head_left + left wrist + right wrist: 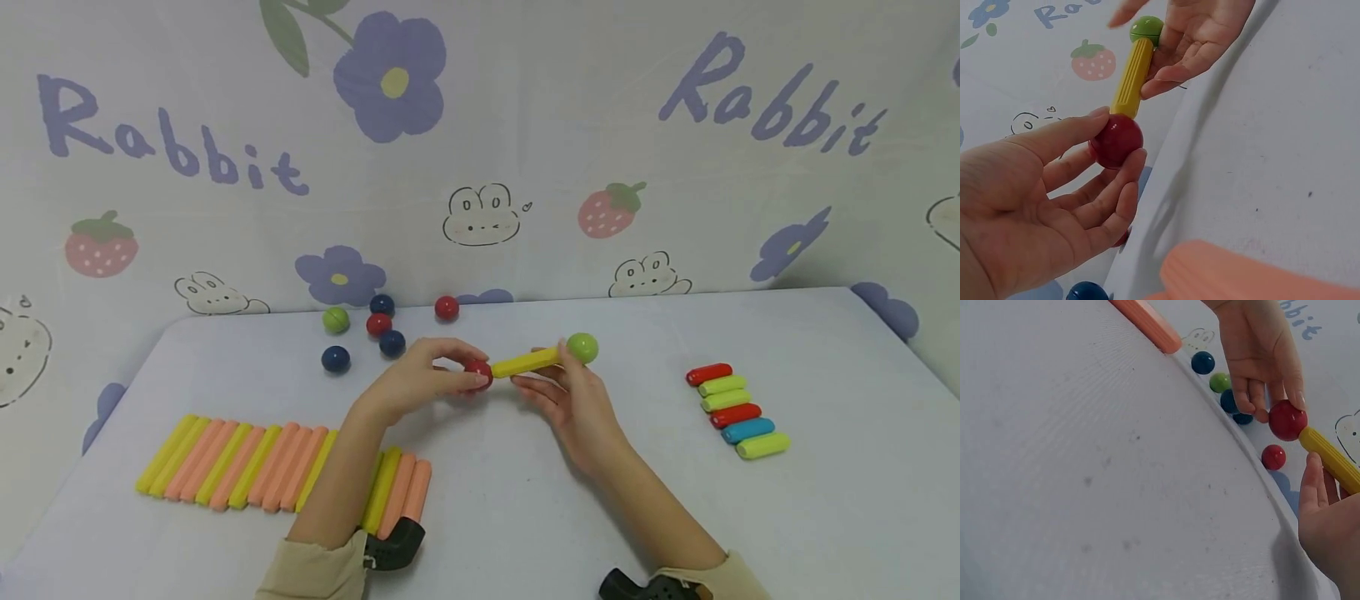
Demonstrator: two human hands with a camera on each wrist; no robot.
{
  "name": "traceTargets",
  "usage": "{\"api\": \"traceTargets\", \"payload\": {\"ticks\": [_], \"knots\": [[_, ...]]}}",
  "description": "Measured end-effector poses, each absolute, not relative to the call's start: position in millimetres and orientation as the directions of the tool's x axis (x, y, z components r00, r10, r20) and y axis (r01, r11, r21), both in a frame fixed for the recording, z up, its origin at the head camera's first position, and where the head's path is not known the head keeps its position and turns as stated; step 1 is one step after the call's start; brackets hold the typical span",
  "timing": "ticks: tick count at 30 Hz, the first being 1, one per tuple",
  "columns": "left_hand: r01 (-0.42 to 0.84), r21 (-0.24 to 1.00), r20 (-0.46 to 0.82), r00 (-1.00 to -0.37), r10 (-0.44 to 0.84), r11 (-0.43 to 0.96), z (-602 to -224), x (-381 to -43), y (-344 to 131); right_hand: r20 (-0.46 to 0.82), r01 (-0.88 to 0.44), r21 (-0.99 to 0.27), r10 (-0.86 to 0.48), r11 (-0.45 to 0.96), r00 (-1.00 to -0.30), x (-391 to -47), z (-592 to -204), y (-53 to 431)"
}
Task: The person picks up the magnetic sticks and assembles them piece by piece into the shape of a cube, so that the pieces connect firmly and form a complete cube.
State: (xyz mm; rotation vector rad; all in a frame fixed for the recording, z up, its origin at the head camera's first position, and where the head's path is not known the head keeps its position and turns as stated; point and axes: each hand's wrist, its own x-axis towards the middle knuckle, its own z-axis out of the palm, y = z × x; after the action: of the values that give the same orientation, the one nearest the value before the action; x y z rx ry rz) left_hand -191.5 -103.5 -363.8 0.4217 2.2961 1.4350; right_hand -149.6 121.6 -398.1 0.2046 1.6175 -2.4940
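My left hand pinches a red ball between thumb and fingers. One end of a yellow ribbed toy rod meets this ball, and a green ball sits at its other end. My right hand holds the rod near the green ball, with a digit across that end and other fingers bent beneath it. Both hands hold the joined piece above the white table. In the right wrist view, the fingers lie beside the rod, and the green ball is out of frame.
Loose blue, red and green balls lie toward the back left. A long row of yellow and orange rods lies at the front left, partly behind my left forearm. Several short red, green and blue rods lie at right. A printed cloth hangs behind.
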Motion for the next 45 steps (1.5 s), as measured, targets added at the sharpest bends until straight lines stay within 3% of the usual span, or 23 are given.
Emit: {"api": "traceTargets", "payload": {"ticks": [4,8,15,21,35,45], "knots": [[0.018,0.911,-0.173,-0.891,0.421,0.413,-359.5,-189.5,-102.5,-0.230,0.237,-0.804,-0.083,-0.546,-0.970,-149.1,-396.7,126.4],[0.010,0.915,-0.166,-0.902,0.399,0.403,-359.4,-189.5,-100.8,-0.256,0.259,-0.800,-0.084,-0.541,-0.963,-151.5,-395.0,134.3],[0.002,0.920,-0.145,-0.927,0.346,0.391,-365.6,-190.3,-95.3,-0.263,0.251,-0.921,-0.003,-0.298,-0.965,-161.4,-388.7,157.4],[-0.031,0.920,-0.160,-0.940,0.302,0.390,-367.7,-186.9,-90.5,-0.178,0.175,-0.979,0.026,-0.107,-0.984,-168.5,-392.7,176.3],[-0.090,0.917,-0.207,-0.940,0.271,0.390,-378.7,-191.1,-89.1,-0.178,0.174,-0.980,-0.038,0.092,-0.983,-174.2,-399.4,182.6],[-0.156,0.927,-0.263,-0.919,0.295,0.340,-373.7,-189.9,-93.7,-0.016,0.000,-0.941,-0.046,0.338,-0.999,-170.7,-404.9,185.5]]}}
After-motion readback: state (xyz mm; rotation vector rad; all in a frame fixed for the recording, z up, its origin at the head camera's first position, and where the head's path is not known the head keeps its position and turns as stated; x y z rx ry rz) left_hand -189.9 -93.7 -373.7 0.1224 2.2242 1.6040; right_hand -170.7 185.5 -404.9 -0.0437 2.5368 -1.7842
